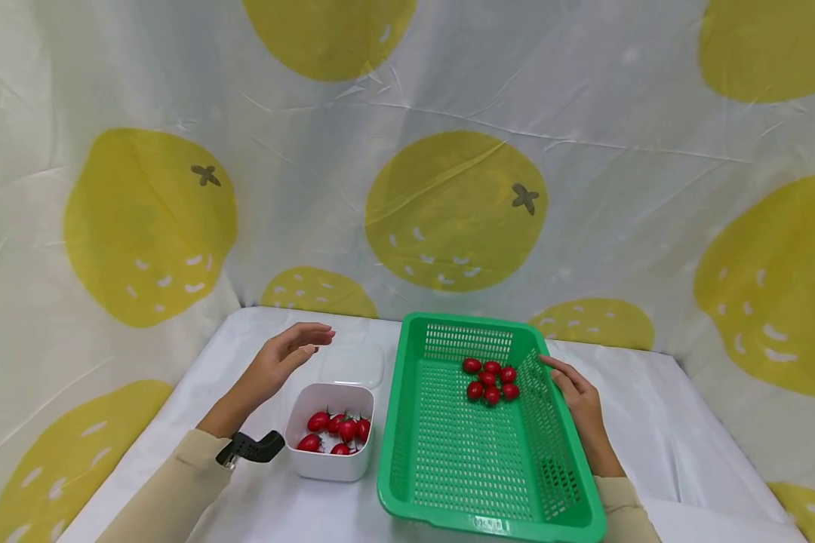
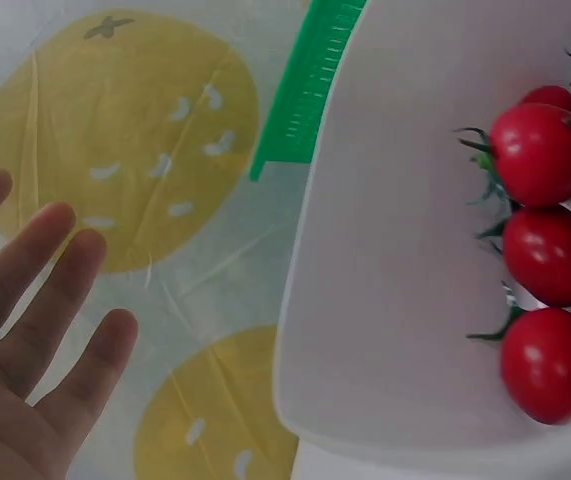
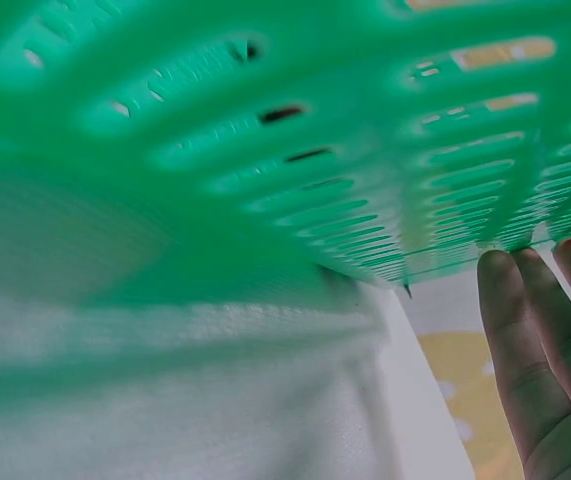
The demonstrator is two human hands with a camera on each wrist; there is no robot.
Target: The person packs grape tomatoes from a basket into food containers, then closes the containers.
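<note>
My left hand (image 1: 281, 358) is raised beyond the white square tub (image 1: 333, 469), fingers spread and holding nothing. Several red cherry tomatoes (image 1: 346, 430) with green stems lie in that tub; the left wrist view shows some of them (image 2: 549, 365) close up. At the right side of the green slotted basket (image 1: 475, 452), my right hand (image 1: 582, 407) touches the outside near the rim. Its fingers (image 3: 525, 340) look straight against the slotted wall in the right wrist view. Inside the basket, a cluster of several cherry tomatoes (image 1: 490, 381) sits toward the far right.
A translucent lid (image 1: 353, 365) lies flat behind the tub. White cloth (image 1: 659, 422) covers the table, and a curtain (image 1: 584, 151) printed with yellow fruit hangs behind and at both sides. A black wrist strap (image 1: 251, 449) is on the left wrist.
</note>
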